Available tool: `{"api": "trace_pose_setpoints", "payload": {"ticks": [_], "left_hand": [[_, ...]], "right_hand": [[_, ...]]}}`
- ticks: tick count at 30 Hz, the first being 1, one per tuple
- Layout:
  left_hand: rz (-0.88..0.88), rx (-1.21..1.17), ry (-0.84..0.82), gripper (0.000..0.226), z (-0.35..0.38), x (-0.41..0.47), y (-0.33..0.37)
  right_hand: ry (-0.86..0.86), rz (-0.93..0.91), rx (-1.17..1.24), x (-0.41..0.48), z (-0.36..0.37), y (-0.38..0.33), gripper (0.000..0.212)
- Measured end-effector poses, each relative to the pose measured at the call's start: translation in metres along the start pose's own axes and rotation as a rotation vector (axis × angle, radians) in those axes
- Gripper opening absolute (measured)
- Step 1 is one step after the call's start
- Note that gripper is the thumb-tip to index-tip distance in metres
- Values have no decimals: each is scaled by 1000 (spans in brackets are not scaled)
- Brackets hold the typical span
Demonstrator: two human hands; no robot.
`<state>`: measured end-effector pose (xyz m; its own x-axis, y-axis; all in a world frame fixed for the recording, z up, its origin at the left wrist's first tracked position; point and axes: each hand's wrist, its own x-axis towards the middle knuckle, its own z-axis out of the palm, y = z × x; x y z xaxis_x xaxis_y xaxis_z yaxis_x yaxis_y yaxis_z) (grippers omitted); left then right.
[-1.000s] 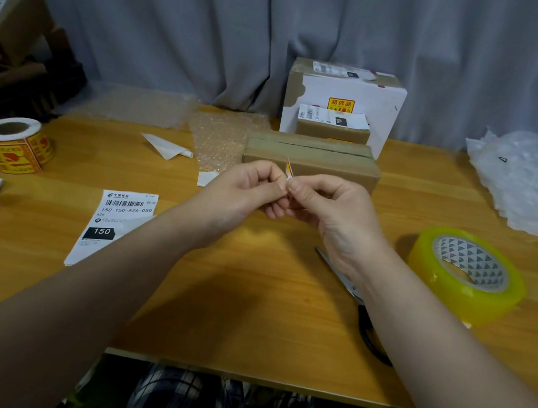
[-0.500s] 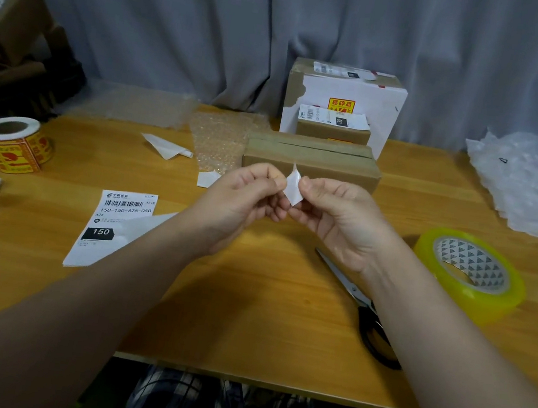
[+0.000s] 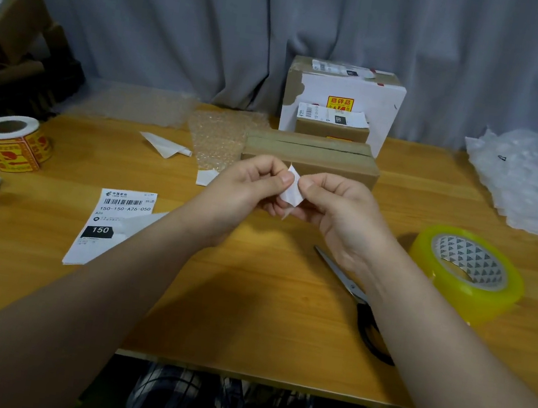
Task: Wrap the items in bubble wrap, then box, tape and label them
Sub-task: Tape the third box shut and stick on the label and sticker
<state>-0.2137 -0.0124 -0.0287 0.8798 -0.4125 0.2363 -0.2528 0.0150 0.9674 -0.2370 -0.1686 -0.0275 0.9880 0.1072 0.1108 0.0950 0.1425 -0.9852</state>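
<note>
Just in front of the flat brown box (image 3: 312, 159): both hands meet above the surface (image 3: 244, 321) and share one small white paper piece (image 3: 292, 189).
Left hand (image 3: 249, 187): fingers curled in, and the thumb with the forefinger pinches the left edge of the paper piece.
Right hand (image 3: 339, 207): fingers also curled, and the thumb tip with the forefinger pinches the right edge of the same piece.
White paper piece: it stands between the two thumbs, with one corner pointing up and one down. Whether it is a sticker or a backing, I cannot tell.
Flat brown box: it lies closed on the surface, with a dark seam along its top.
Small labelled box (image 3: 332, 124): directly behind the flat brown box, touching or nearly touching it.
White box (image 3: 345, 90): behind the flat brown box, against the grey curtain, with a yellow sticker on its front.
Bubble wrap sheet (image 3: 222, 135): just left of the flat brown box, lying flat.
Shipping label (image 3: 112, 223): well to the left of the flat brown box and nearer to the person, partly under the left forearm.
Sticker roll (image 3: 10, 143): far left of the flat brown box.
Scissors (image 3: 344, 273): nearer to the person than the flat brown box, to its right; the handles are partly hidden by the right forearm.
Yellow tape roll (image 3: 468, 273): right of the flat brown box, lying flat.
</note>
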Motion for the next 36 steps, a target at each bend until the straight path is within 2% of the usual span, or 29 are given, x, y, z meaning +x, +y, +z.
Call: {"api": "trace_pose_setpoints", "payload": {"ticks": [4, 7, 9, 11, 12, 14, 16, 20, 25, 28, 29, 33, 36], "left_hand": [[-15, 67, 31, 17, 4, -1, -1], [8, 152, 13, 17, 7, -1, 6], [26, 207, 21, 19, 11, 1, 11], [50, 257, 29, 23, 13, 2, 14], [60, 282, 32, 25, 14, 2, 14], [73, 339, 36, 24, 14, 1, 14], [84, 390, 42, 22, 14, 0, 12], [96, 434, 74, 22, 13, 1, 7], [66, 308, 116, 27, 17, 1, 7], [56, 238, 121, 25, 18, 0, 5], [59, 243, 123, 25, 17, -1, 4], [160, 394, 157, 30, 17, -1, 0], [212, 461, 156, 29, 15, 0, 0]], "right_hand": [[18, 45, 75, -1, 0, 2, 15], [-17, 66, 156, -1, -1, -1, 22], [-45, 83, 219, -1, 0, -2, 32], [-35, 66, 139, -2, -1, -3, 46], [-21, 9, 43, -3, -1, -3, 43], [19, -135, -95, -4, -1, -3, 22], [67, -190, -122, -3, -2, -3, 10], [123, -166, -110, -1, -1, -1, 9], [165, -87, 14, 0, 5, 0, 6], [169, -104, 45, -1, 7, 2, 6], [184, -138, -1, -1, 7, 3, 5], [270, -326, -428, 0, 5, 8, 9], [265, -330, -442, 1, 4, 7, 8]]}}
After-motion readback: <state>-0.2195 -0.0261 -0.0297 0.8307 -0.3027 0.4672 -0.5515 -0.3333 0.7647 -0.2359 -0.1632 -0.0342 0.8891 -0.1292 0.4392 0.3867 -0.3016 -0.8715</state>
